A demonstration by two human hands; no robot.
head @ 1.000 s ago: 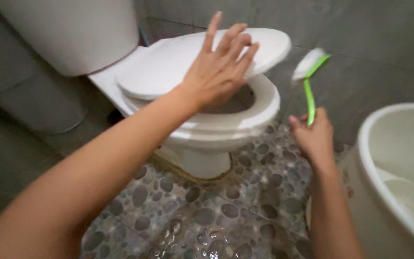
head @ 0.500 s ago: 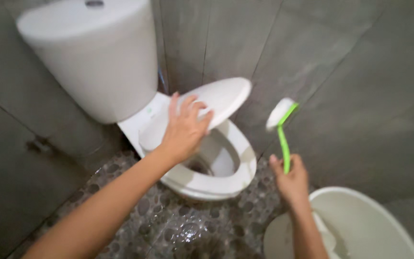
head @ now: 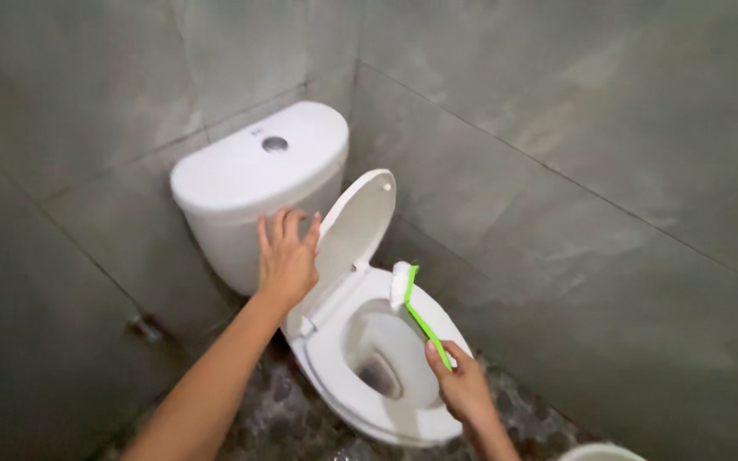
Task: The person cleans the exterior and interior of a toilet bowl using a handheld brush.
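- The left hand [head: 286, 260], fingers spread wide, props the raised white plastic toilet lid [head: 357, 224] beside the white ceramic cistern [head: 254, 175].
- The right hand [head: 461, 386], fingers wrapped round the green-handled white brush [head: 412, 303], holds it over the open white toilet bowl [head: 382, 358].
- Grey tiled walls [head: 574, 171] stand close behind.

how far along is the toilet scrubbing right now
Done: the lid is raised against the tank, steadied by the left hand. In hand: the right hand holds the brush over the bowl. Left: the scrubbing itself; the bristles aren't in the bowl yet.
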